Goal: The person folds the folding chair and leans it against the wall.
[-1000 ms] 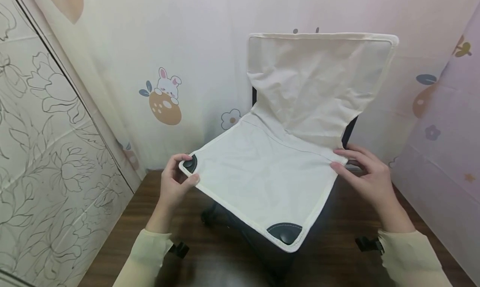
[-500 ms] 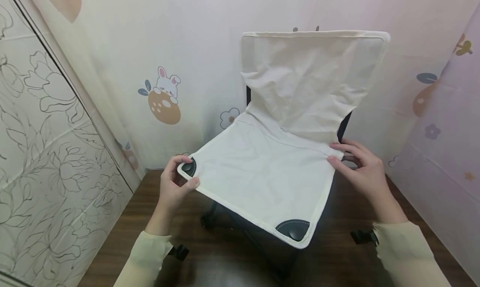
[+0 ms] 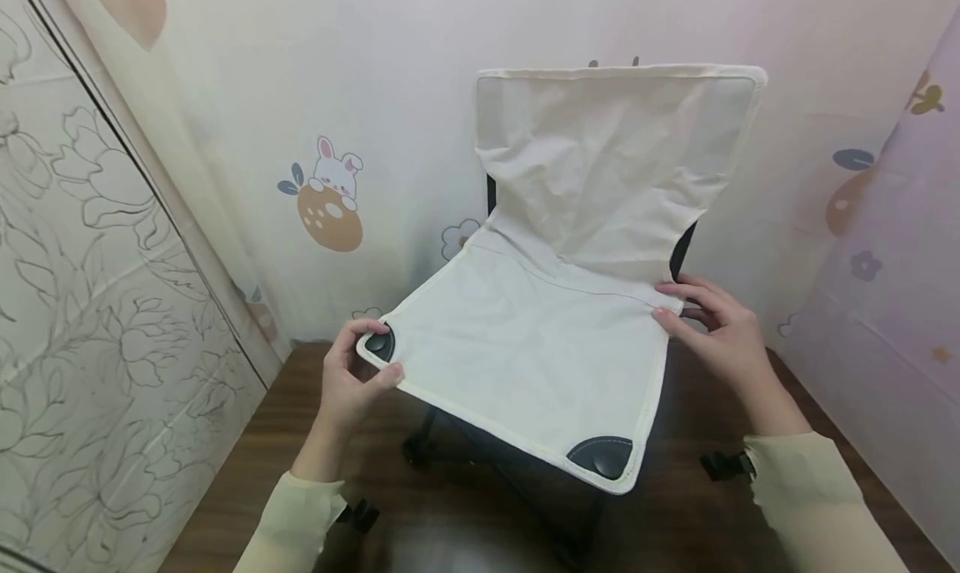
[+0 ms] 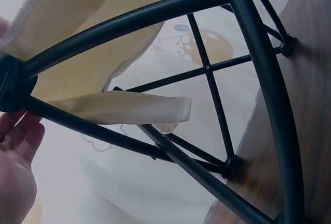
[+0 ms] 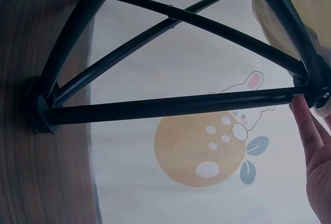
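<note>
A folding chair with a cream cloth seat [image 3: 517,348] and matching cloth backrest [image 3: 607,156] stands on dark folding legs, angled to the camera. My left hand [image 3: 352,377] pinches the seat's left front corner, around a black corner patch [image 3: 380,345]. At the seat's right rear corner, below the backrest, my right hand [image 3: 723,327] grips the edge between thumb and fingers. Another black patch [image 3: 603,456] covers the right front corner. In the left wrist view the dark tubes [image 4: 264,58] cross under the cloth. A fingertip touches a dark tube [image 5: 176,107] in the right wrist view.
The chair is on a dark wood-grain surface [image 3: 247,473]. Behind it hangs a pale curtain [image 3: 405,98] printed with a rabbit and flowers. A flower-line panel [image 3: 97,306] bounds the left, and a printed sheet [image 3: 892,323] the right.
The chair has turned a little: its backrest shifted left and its right front corner moved right. My right hand went left and slightly up with it, while the left hand stayed nearly in place.
</note>
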The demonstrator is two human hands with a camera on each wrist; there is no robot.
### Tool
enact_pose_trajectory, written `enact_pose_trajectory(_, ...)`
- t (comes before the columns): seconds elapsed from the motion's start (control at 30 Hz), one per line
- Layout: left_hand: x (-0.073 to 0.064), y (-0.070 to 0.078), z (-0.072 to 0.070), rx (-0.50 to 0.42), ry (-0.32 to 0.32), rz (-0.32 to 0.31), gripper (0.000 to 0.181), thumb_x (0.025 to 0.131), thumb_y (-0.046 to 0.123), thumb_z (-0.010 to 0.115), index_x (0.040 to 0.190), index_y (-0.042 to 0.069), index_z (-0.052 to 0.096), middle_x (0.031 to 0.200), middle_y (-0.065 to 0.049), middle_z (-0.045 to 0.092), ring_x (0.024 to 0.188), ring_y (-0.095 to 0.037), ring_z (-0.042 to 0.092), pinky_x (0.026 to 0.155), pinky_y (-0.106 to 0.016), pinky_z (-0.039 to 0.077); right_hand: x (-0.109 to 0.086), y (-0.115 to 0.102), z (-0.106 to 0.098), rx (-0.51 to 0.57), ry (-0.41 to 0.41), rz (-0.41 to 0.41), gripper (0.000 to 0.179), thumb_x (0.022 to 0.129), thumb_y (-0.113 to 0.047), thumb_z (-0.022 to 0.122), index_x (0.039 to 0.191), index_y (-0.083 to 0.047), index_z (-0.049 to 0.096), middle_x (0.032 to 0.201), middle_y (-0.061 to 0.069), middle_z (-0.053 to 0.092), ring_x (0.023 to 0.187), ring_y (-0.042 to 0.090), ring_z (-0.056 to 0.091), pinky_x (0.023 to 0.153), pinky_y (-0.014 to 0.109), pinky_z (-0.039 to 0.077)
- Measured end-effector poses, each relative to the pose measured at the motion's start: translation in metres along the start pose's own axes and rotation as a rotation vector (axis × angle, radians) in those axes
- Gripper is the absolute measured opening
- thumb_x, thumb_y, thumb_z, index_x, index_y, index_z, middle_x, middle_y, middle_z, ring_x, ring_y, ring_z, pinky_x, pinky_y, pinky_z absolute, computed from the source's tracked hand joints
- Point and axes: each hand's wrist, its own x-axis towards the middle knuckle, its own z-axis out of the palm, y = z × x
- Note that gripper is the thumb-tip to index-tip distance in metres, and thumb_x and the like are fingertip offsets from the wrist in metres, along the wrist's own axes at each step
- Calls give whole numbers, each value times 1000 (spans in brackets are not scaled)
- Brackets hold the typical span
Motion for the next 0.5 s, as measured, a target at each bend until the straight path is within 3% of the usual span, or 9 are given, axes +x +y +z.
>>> enact_pose_trajectory(0.27, -4, 3, 10, -46, 36, 15, 48, 78, -10, 76, 124, -2, 63, 125, -16, 58, 106, -20, 64, 87, -25, 61, 7, 4, -2, 4, -37, 25, 43, 88, 7, 87, 129, 0, 78, 147, 16, 62, 122, -5, 59, 90, 6, 51)
enact_pose_trajectory(0.5, -8, 7, 12, -7, 56, 0, 48, 79, -8, 76, 124, -5, 61, 127, -16, 59, 109, -22, 63, 91, -26, 60, 16, 11, 0, -13, -81, 56, 39, 92, 0, 86, 130, -2, 78, 152, 17, 61, 122, -7, 57, 89, 5, 50)
